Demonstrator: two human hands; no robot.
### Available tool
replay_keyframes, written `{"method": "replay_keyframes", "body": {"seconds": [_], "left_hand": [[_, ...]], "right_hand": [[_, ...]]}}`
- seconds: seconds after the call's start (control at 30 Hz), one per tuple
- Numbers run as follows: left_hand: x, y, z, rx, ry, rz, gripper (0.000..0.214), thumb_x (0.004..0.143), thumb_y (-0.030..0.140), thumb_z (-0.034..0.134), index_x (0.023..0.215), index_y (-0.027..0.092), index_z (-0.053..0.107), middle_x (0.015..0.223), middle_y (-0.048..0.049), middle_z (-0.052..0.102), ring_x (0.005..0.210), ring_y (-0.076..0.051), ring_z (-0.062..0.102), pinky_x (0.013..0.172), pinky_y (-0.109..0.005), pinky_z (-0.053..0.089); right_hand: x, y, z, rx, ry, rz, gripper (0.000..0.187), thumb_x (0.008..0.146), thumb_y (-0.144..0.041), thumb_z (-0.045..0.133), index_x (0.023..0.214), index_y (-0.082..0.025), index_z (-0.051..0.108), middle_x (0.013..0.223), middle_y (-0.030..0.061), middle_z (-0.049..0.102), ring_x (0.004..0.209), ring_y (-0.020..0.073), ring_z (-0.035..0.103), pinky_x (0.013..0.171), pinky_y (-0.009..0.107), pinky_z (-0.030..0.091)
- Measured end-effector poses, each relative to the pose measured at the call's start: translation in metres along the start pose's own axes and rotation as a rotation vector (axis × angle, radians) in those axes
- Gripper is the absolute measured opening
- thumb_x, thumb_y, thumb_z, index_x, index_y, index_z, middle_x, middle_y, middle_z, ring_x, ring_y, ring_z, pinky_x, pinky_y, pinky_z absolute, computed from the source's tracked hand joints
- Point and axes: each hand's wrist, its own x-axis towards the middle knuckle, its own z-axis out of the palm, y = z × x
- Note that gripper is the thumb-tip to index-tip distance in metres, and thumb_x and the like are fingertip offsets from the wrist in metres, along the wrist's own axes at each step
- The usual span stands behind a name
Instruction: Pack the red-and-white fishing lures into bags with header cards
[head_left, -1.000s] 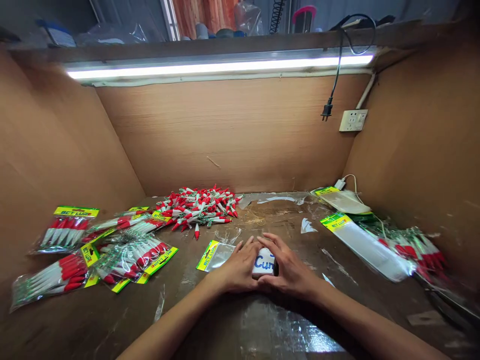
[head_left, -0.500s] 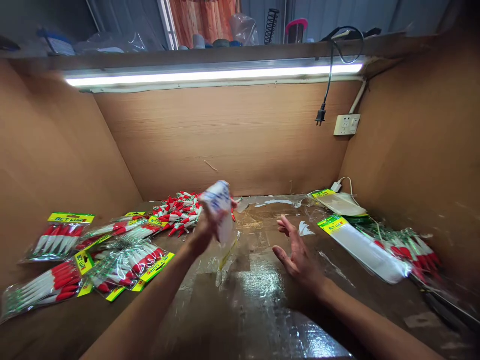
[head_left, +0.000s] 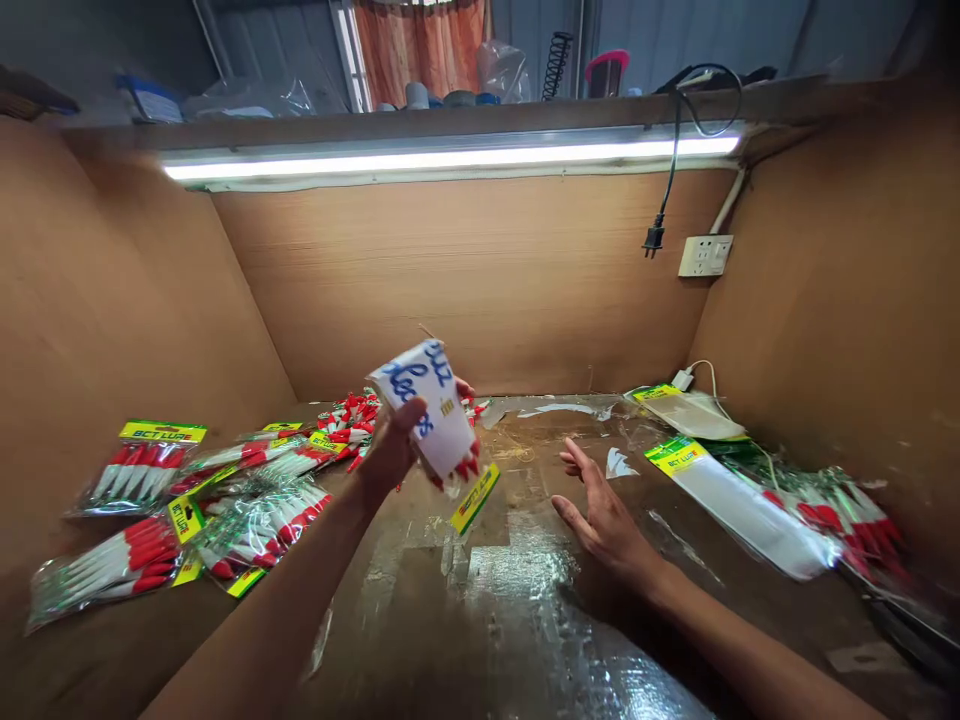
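My left hand [head_left: 396,435] is closed around a white card sleeve [head_left: 439,415] with blue handwriting, raised over the middle of the table. Red lure tips [head_left: 466,462] stick out of its lower end. A clear bag's yellow header label [head_left: 475,499] hangs just below them; how it is attached I cannot tell. Behind this hand lies a loose heap of red-and-white lures [head_left: 351,415], partly hidden. My right hand [head_left: 604,515] is over the table to the right, fingers apart and holding nothing. White paper scraps [head_left: 618,463] lie close to it.
Packed bags of lures [head_left: 142,475] are gathered at the left. On the right are clear bags with yellow headers [head_left: 742,510] and more lures [head_left: 847,515]. A black plug [head_left: 653,238] dangles near the wall socket [head_left: 705,256]. Wooden panels enclose the table [head_left: 510,620].
My left hand has turned the card sleeve so its written face shows, and the red tips and yellow label have come into clear view. My right hand stays nearly in place.
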Motion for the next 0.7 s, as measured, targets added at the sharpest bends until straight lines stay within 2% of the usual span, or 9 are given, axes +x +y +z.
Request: {"method": "replay_keyframes", "body": {"seconds": [0.1, 0.23, 0.37, 0.53, 0.7], "left_hand": [[-0.003, -0.005, -0.001, -0.031, 0.022, -0.029, 0.057, 0.083, 0.055, 0.065, 0.124, 0.015, 0.062, 0.108, -0.0153, 0.072, 0.074, -0.027, 0.071, 0.058, -0.034, 0.058], [-0.008, -0.018, 0.004, -0.002, 0.057, -0.018, 0.055, 0.079, 0.046, 0.071, 0.125, 0.016, 0.062, 0.117, -0.0155, 0.070, 0.084, -0.028, 0.071, 0.070, -0.036, 0.059], [-0.010, -0.023, 0.009, -0.008, 0.071, -0.037, 0.053, 0.080, 0.045, 0.070, 0.124, 0.015, 0.063, 0.109, -0.0147, 0.073, 0.089, -0.030, 0.071, 0.076, -0.038, 0.058], [-0.011, -0.021, 0.007, 0.022, 0.067, -0.111, 0.053, 0.081, 0.050, 0.068, 0.120, 0.014, 0.065, 0.102, -0.0149, 0.074, 0.081, -0.029, 0.072, 0.071, -0.038, 0.057], [-0.019, -0.030, 0.003, -0.038, 0.051, -0.192, 0.055, 0.082, 0.054, 0.065, 0.119, 0.014, 0.065, 0.108, -0.0157, 0.072, 0.075, -0.028, 0.072, 0.069, -0.039, 0.057]], "right_hand": [[0.000, 0.001, 0.000, -0.004, -0.005, -0.003, 0.070, 0.097, -0.035, 0.054, 0.156, -0.030, 0.017, 0.143, 0.0103, 0.048, 0.126, 0.0254, 0.052, 0.109, 0.047, 0.044], [0.000, 0.004, 0.000, -0.007, -0.021, -0.004, 0.070, 0.097, -0.035, 0.053, 0.156, -0.030, 0.016, 0.142, 0.0103, 0.048, 0.125, 0.0249, 0.053, 0.108, 0.046, 0.044], [0.001, 0.005, 0.000, -0.015, -0.023, 0.002, 0.068, 0.097, -0.036, 0.053, 0.156, -0.030, 0.018, 0.143, 0.0111, 0.048, 0.123, 0.0256, 0.054, 0.108, 0.048, 0.045], [0.001, 0.005, -0.002, -0.023, -0.034, 0.010, 0.068, 0.098, -0.037, 0.052, 0.156, -0.029, 0.018, 0.141, 0.0118, 0.049, 0.123, 0.0265, 0.055, 0.106, 0.050, 0.045], [0.001, 0.009, 0.000, -0.015, -0.021, -0.001, 0.067, 0.098, -0.037, 0.052, 0.156, -0.029, 0.018, 0.139, 0.0122, 0.050, 0.122, 0.0268, 0.055, 0.105, 0.051, 0.046]]}}
